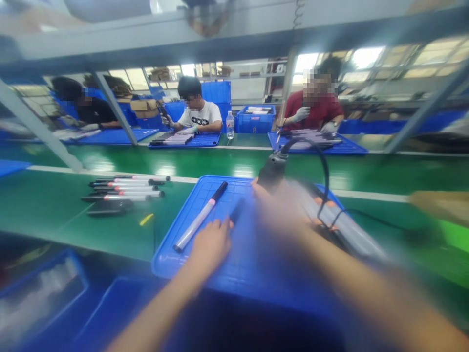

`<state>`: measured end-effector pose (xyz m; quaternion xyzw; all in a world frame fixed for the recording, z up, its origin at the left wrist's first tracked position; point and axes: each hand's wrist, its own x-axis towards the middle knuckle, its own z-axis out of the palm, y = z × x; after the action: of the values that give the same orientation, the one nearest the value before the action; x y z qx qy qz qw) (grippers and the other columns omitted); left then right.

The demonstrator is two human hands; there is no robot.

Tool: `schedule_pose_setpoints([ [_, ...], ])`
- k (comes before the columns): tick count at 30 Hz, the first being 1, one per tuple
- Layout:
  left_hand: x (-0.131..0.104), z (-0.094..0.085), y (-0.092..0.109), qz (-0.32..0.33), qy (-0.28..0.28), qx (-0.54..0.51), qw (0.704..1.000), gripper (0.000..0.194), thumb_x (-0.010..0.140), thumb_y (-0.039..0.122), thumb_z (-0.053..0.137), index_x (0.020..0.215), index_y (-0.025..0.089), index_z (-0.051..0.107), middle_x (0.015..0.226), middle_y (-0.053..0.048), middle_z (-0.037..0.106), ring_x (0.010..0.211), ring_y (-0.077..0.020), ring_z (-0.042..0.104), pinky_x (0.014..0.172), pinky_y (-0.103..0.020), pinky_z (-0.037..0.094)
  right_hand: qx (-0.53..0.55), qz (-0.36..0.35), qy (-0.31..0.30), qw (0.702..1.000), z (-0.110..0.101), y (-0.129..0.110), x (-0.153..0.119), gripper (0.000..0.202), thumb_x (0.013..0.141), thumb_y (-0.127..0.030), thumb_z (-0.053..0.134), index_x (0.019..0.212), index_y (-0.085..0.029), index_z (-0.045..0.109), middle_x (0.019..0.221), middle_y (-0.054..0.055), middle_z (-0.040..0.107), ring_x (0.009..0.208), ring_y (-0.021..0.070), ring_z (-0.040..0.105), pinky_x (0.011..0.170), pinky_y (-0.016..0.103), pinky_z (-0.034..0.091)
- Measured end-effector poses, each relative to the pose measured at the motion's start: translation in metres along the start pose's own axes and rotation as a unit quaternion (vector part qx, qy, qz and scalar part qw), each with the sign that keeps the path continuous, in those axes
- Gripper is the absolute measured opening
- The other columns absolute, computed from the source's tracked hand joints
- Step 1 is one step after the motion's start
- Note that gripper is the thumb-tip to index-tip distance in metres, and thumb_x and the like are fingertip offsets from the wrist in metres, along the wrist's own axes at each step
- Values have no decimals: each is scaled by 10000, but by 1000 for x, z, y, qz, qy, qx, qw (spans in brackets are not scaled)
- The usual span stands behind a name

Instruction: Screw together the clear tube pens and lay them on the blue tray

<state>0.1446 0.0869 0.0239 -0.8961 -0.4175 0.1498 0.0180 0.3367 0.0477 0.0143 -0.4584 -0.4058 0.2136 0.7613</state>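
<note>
Corded dark tool [271,170] gripped in the right hand [275,203] above the blue tray [244,269], left hand [212,239] over the tray's left half, blurred dark piece [237,212] at its fingertips, whether gripped cannot be told, pale black-ended tube [200,218] on the tray's left side

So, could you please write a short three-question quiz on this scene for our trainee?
1. Which hand holds the corded tool?
2. True or false: the yellow scrap lies on the green table, left of the blue tray.
3. What colour is the band on the tube beside the left hand? A green, B pink, C blue.
Key: 1. The right hand; 2. True; 3. B.
</note>
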Motion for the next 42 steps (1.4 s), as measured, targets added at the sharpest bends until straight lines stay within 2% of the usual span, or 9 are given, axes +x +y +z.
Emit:
schedule_pose_setpoints([
  [4,38,-1,-25,3,67,36,997,438,1022,243,463,1441,170,568,1360,-155,617,1212,-312,645,1008,-450,560,-9,-1,-1,1000,-9,2,-9,320,864,-458,734,1032,-244,566,901,5,668,729,140,641,717,311,561],
  [8,59,1,-34,5,86,51,995,444,988,222,528,1424,159,588,1373,-174,588,1202,-341,621,983,-475,550,0,8,5,1000,-14,3,-7,347,867,-479,735,1054,-244,560,921,2,664,755,138,648,745,311,573],
  [12,47,2,-13,86,115,-31,989,391,1016,298,546,1358,138,650,1316,-152,618,1298,-311,557,1142,-459,457,9,13,2,1000,-17,2,-5,352,881,-482,719,1070,-236,552,909,-3,660,755,133,647,742,303,567],
  [15,34,4,13,157,82,-144,974,322,1015,336,582,1268,184,712,1242,-95,660,1239,-255,590,1155,-416,437,21,28,-4,999,-15,1,-8,367,879,-490,725,1067,-220,561,933,8,660,768,131,656,741,296,565],
  [22,33,6,33,140,31,-167,976,316,1057,276,469,1037,159,761,1055,-75,706,1083,-240,635,1037,-401,474,15,62,3,998,-8,-16,-10,273,844,-372,747,978,-200,582,860,15,658,706,127,640,666,276,559],
  [27,24,5,44,104,62,-110,986,340,1041,330,500,1249,170,717,1192,-128,681,1178,-302,627,1057,-452,484,11,4,13,1000,-16,-12,-5,356,864,-472,747,1043,-224,566,915,19,674,740,141,656,715,305,581],
  [31,15,8,65,131,53,-129,982,376,1021,382,537,1324,214,683,1129,-113,698,1082,-265,665,976,-405,528,9,-15,23,1000,-28,-3,-1,387,868,-496,746,1078,-237,549,923,9,665,754,133,644,764,306,575],
  [38,-2,24,50,90,73,-97,988,432,1029,352,509,1423,224,629,1199,-125,663,1133,-307,639,1000,-488,539,-42,-4,24,999,-43,-5,-14,331,876,-500,727,1032,-243,588,921,17,665,778,154,640,770,333,564],
  [42,-15,43,41,117,113,-86,983,465,990,378,583,1426,222,624,1307,-140,637,1147,-315,632,995,-515,547,-47,24,22,998,-36,-8,-18,370,863,-522,706,1068,-243,579,974,26,677,811,156,649,796,338,584],
])
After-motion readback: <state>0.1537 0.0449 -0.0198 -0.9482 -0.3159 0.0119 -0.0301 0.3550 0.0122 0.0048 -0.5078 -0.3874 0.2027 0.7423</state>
